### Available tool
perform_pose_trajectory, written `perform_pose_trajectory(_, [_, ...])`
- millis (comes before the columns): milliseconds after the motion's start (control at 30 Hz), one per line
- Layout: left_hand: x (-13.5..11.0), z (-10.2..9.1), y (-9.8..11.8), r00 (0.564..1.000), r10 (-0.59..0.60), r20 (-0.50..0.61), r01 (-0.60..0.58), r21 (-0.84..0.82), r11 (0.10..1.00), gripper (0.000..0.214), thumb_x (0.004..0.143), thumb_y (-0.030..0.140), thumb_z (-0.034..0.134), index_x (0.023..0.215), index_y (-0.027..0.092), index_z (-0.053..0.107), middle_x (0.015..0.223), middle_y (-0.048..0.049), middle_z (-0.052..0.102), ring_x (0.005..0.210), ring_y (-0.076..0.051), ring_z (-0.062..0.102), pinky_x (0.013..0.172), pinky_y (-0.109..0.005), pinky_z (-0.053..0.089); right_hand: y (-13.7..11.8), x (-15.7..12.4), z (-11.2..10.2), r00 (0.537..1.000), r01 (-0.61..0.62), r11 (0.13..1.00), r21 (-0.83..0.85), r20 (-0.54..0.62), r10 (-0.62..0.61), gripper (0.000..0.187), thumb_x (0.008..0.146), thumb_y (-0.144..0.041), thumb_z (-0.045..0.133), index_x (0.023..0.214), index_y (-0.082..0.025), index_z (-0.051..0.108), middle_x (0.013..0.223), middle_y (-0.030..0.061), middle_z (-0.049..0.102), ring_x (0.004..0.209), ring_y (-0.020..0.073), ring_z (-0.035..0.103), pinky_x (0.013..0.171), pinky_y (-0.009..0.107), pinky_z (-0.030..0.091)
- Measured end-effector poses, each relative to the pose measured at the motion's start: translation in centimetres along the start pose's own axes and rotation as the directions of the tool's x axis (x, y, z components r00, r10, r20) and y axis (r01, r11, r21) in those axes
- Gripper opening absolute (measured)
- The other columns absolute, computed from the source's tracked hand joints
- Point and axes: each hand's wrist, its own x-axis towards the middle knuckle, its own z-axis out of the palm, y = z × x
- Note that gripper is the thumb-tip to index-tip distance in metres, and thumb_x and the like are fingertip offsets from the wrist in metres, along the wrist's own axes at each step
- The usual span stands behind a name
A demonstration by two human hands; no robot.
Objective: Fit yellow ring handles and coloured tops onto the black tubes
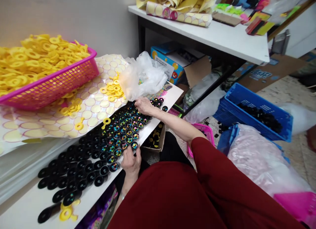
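Observation:
Many small black round caps (98, 150), several with coloured sticker centres, lie in rows on a white board (29, 206). My left hand (131, 161) rests at the board's near edge, fingers curled against the nearest caps. My right hand (144, 105) reaches to the far end of the rows and touches the edge of a crumpled clear plastic bag (143, 75), fingers bent. What it grips, if anything, is hidden. Loose yellow rings (112, 89) lie on a sheet of round stickers (93, 103) beside the caps.
A pink basket (51, 85) heaped with yellow rings sits at the left. A white table (222, 38) with sticker rolls stands behind. On the floor are a blue crate (249, 100) of black caps, plastic bags (261, 159), and a cardboard box (195, 69).

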Motion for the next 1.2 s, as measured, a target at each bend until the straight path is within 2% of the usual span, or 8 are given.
perform_pose_trajectory(100, [0.1, -0.1, 0.2, 1.0, 0.003, 0.009, -0.004, 0.025, 1.0, 0.035, 0.08, 0.037, 0.064, 0.103, 0.01, 0.063, 0.074, -0.0091, 0.066, 0.067, -0.017, 0.061, 0.057, -0.026, 0.038, 0.7, -0.5, -0.3, 0.999, 0.014, 0.996, 0.089, -0.031, -0.011, 0.021, 0.08, -0.017, 0.051, 0.084, -0.013, 0.07, 0.088, 0.0096, 0.067, 0.08, 0.0188, 0.056, 0.068, 0.028, 0.035])
perform_pose_trajectory(233, [0.3, -0.5, 0.5, 0.999, -0.002, 0.036, 0.001, 0.049, 0.999, 0.034, 0.082, 0.036, 0.062, 0.103, 0.01, 0.063, 0.077, -0.0097, 0.066, 0.07, -0.017, 0.063, 0.058, -0.025, 0.039, 3.6, -1.6, -0.7, 0.973, 0.1, 0.939, 0.328, -0.23, -0.023, 0.016, 0.078, -0.018, 0.054, 0.076, -0.015, 0.07, 0.079, 0.0044, 0.066, 0.076, 0.0152, 0.055, 0.069, 0.025, 0.037])
perform_pose_trajectory(367, [0.2, -0.4, 0.4, 1.0, -0.004, 0.022, 0.003, 0.033, 0.999, 0.035, 0.081, 0.037, 0.063, 0.102, 0.01, 0.063, 0.076, -0.0093, 0.066, 0.068, -0.017, 0.062, 0.057, -0.026, 0.039, 9.3, -3.1, -0.7, 0.863, 0.001, 0.822, 0.57, -0.415, 0.287, 0.015, 0.073, -0.016, 0.054, 0.069, -0.012, 0.068, 0.07, 0.0026, 0.063, 0.068, 0.0131, 0.053, 0.068, 0.024, 0.039])
perform_pose_trajectory(500, [0.0, -0.3, 0.1, 0.999, -0.011, 0.04, 0.01, 0.022, 1.0, 0.036, 0.081, 0.038, 0.062, 0.103, 0.01, 0.063, 0.078, -0.0103, 0.066, 0.071, -0.018, 0.062, 0.058, -0.026, 0.039, 14.5, -4.5, 0.6, 0.726, -0.299, 0.745, 0.597, -0.364, 0.583, 0.018, 0.066, -0.012, 0.05, 0.066, -0.011, 0.069, 0.066, 0.0034, 0.063, 0.068, 0.0151, 0.055, 0.066, 0.025, 0.039])
perform_pose_trajectory(667, [0.0, -0.5, 0.0, 0.998, 0.016, 0.067, -0.019, 0.047, 0.999, 0.037, 0.082, 0.037, 0.062, 0.108, 0.01, 0.06, 0.081, -0.0111, 0.066, 0.074, -0.019, 0.062, 0.06, -0.027, 0.039, 15.8, -5.2, 2.8, 0.793, -0.356, 0.768, 0.532, -0.262, 0.55, 0.024, 0.065, -0.014, 0.048, 0.072, -0.01, 0.071, 0.073, 0.0065, 0.067, 0.072, 0.0157, 0.057, 0.069, 0.025, 0.04])
perform_pose_trajectory(1067, [0.3, -0.6, 0.5, 1.0, 0.013, 0.023, -0.013, 0.042, 0.999, 0.036, 0.081, 0.036, 0.064, 0.105, 0.009, 0.062, 0.076, -0.01, 0.066, 0.069, -0.018, 0.062, 0.059, -0.026, 0.04, 14.4, -5.3, 2.5, 0.788, -0.461, 0.82, 0.34, -0.268, 0.554, 0.024, 0.073, -0.015, 0.045, 0.08, -0.015, 0.068, 0.089, 0.0101, 0.067, 0.082, 0.0211, 0.056, 0.073, 0.03, 0.04])
perform_pose_trajectory(1133, [0.2, -0.6, 0.6, 0.999, 0.007, 0.033, -0.008, 0.03, 1.0, 0.035, 0.081, 0.035, 0.063, 0.104, 0.009, 0.062, 0.075, -0.0096, 0.066, 0.068, -0.017, 0.062, 0.058, -0.025, 0.04, 13.3, -5.2, 1.9, 0.775, -0.403, 0.834, 0.377, -0.345, 0.53, 0.022, 0.075, -0.018, 0.045, 0.08, -0.015, 0.066, 0.088, 0.0093, 0.065, 0.081, 0.0209, 0.056, 0.072, 0.03, 0.04])
perform_pose_trajectory(1200, [0.1, -0.6, 0.5, 0.999, -0.006, 0.048, 0.005, 0.017, 1.0, 0.035, 0.082, 0.036, 0.062, 0.104, 0.009, 0.062, 0.075, -0.0097, 0.065, 0.067, -0.017, 0.062, 0.058, -0.025, 0.04, 11.6, -4.6, 1.2, 0.813, -0.251, 0.879, 0.406, -0.404, 0.419, 0.019, 0.076, -0.021, 0.046, 0.077, -0.016, 0.065, 0.085, 0.007, 0.064, 0.079, 0.0193, 0.055, 0.072, 0.029, 0.04])
